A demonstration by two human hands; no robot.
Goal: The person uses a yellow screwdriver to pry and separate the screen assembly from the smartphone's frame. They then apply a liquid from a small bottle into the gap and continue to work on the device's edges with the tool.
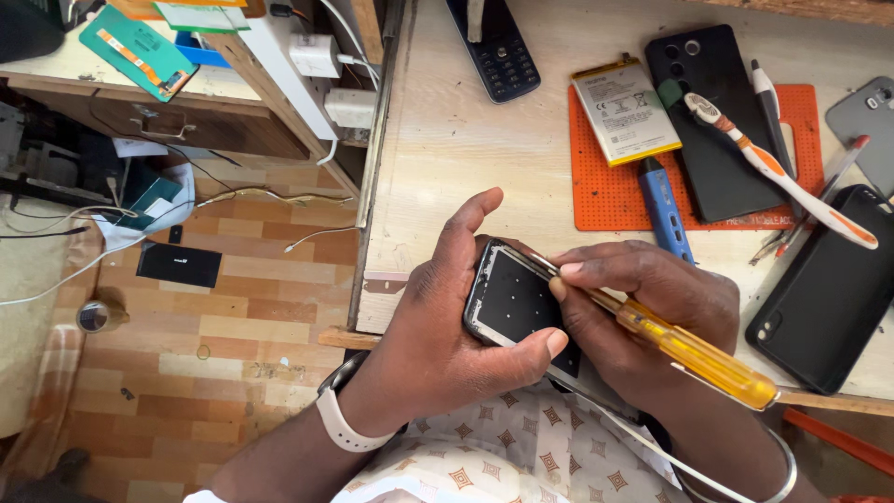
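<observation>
The left hand [438,345] cradles an opened phone [512,303] at the near edge of the bench [447,140], partly overhanging the person's lap. Its fingers are clamped on the phone: the thumb runs up the edge at 9 o'clock and one fingertip presses the corner at 5 o'clock. The right hand [643,317] has its fingers closed around a yellow-handled screwdriver [689,349]. The shaft lies across the phone's top edge, with the tip at about 1 o'clock on the frame. Whether the tip sits in a screw or in a seam cannot be determined.

Hazards from this position:

1. Tip slip. The shaft lies at a shallow angle to the frame. If the tip jumps out, it is likely to score the dark inner plate or travel toward the left thumb, which lies in line with the tool at 10 o'clock.
2. Flexing. The phone is supported by one hand only. Side load from the tool could bend or crack the frame.
3. Drop. The phone sits over the bench edge; a loosened grip would probably send it, or any freed small part, to the lap or the tiled floor [223,317].
4. Clutter. At 1 o'clock, a loose battery [626,110], a blue tool [663,205] and a toothbrush [773,168] lie on the orange mat [605,200]. A sweeping elbow could knock them.
</observation>
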